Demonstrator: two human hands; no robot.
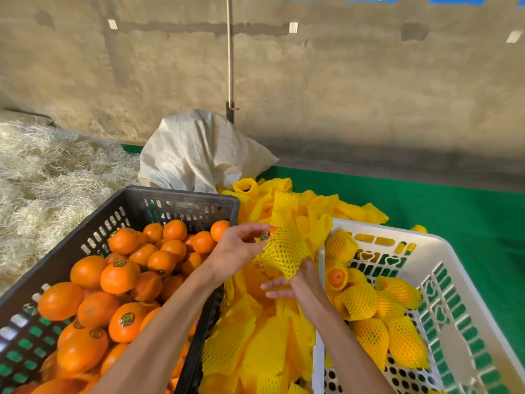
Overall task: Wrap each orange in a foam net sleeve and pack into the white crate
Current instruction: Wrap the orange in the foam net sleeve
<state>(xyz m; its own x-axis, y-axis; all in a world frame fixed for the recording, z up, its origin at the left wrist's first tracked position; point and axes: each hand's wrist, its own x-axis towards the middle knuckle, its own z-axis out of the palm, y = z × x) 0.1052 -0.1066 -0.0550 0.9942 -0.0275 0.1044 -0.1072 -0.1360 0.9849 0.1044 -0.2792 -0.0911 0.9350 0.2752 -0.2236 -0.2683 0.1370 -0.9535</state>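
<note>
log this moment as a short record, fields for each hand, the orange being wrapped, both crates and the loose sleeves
left hand: holds the orange in its fingertips
right hand: fingers straight, under the sleeve's lower end
orange: mostly inside a yellow foam sleeve, sticker end showing
black crate: on the left, full of bare oranges
white crate: on the right, holds several wrapped oranges
loose sleeves: piled between the crates

A fruit-packing shed is shown. A bare concrete wall [341,81] is seen behind crates of oranges [119,277], heaped foam net sleeves [284,200] and straw [42,180].
</note>
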